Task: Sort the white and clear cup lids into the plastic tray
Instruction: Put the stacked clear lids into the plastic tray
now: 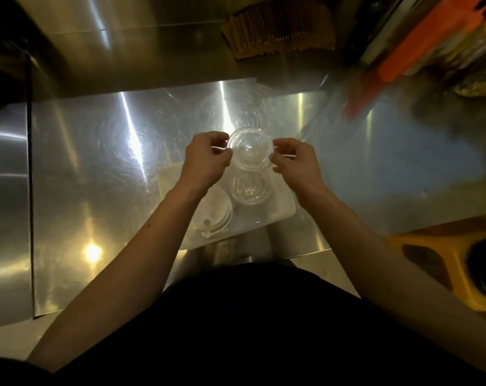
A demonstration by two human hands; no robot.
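A stack of clear dome lids [248, 147] is held between both hands above the far end of the plastic tray [280, 210]. My left hand [207, 160] pinches its left rim and my right hand [293, 162] pinches its right rim. Inside the tray, a second stack of clear lids [250, 189] lies just below the held one. A stack of white lids [215, 215] sits at the tray's near left, partly hidden by my left forearm.
The tray rests on a shiny steel counter [97, 162]. A bundle of brown paper sleeves [278, 32] lies at the back. Orange and yellow packets [420, 48] crowd the back right. A yellow holder [453, 263] stands at the near right.
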